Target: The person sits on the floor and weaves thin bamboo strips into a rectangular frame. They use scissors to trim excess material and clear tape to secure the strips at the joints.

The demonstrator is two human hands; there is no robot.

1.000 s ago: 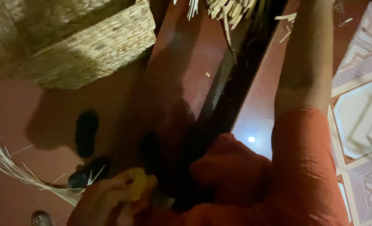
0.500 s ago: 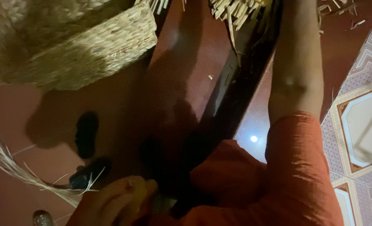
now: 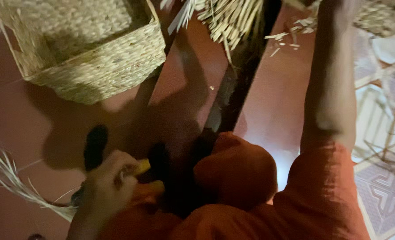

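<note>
My left hand (image 3: 107, 189) is low in the view, closed around a small yellow object (image 3: 142, 166) whose shape I cannot make out. It rests against my orange-clothed knee (image 3: 237, 171). My right arm (image 3: 333, 84) stretches straight away to the top edge, beside a bundle of pale cut straw (image 3: 226, 18). My right hand (image 3: 339, 5) is dark and mostly cropped there, so its grip cannot be read. A long dark strip (image 3: 233, 95) runs from my knee toward the straw.
A square woven straw basket (image 3: 104, 66) stands on the red floor at the upper left. Loose straw strands (image 3: 10, 182) lie at the left edge. A dark small object (image 3: 95, 146) sits on the floor. Patterned tiles (image 3: 384, 186) cover the right side.
The view has tilted, so the basket and straw bundle sit lower in frame. My left hand has come slightly higher with the yellow object. My right arm stays stretched out.
</note>
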